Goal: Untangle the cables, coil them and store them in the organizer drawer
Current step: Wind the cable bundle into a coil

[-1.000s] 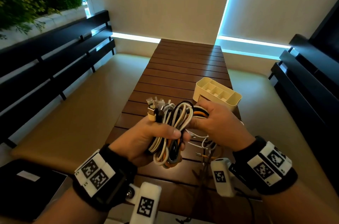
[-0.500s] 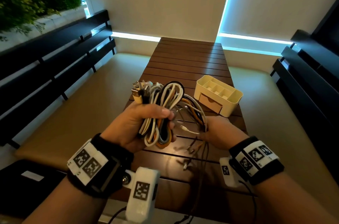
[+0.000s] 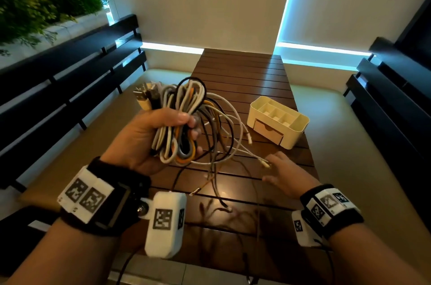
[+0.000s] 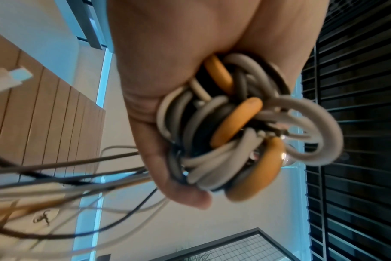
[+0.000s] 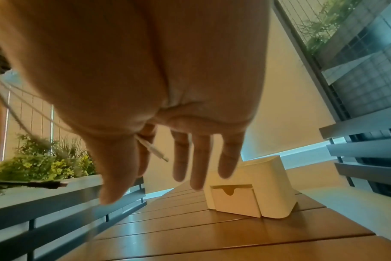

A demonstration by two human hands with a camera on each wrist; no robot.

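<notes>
The left hand grips the bundle of cables above the tabletop's left edge; loose ends hang toward the right hand, fingers spread, holding nothing. The organizer stands near the right edge.

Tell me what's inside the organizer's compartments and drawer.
The organizer shows bare open top compartments, no cables. Its drawer is nearly shut, so its inside is hidden.

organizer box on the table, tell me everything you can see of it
The organizer box is cream, plastic-looking, with rounded corners and an open top split into several empty compartments. A small drawer with a notch in its front sits low in one face, pulled out slightly. The box stands upright on the slatted wooden table, beyond the right hand. Nothing else touches it.
</notes>
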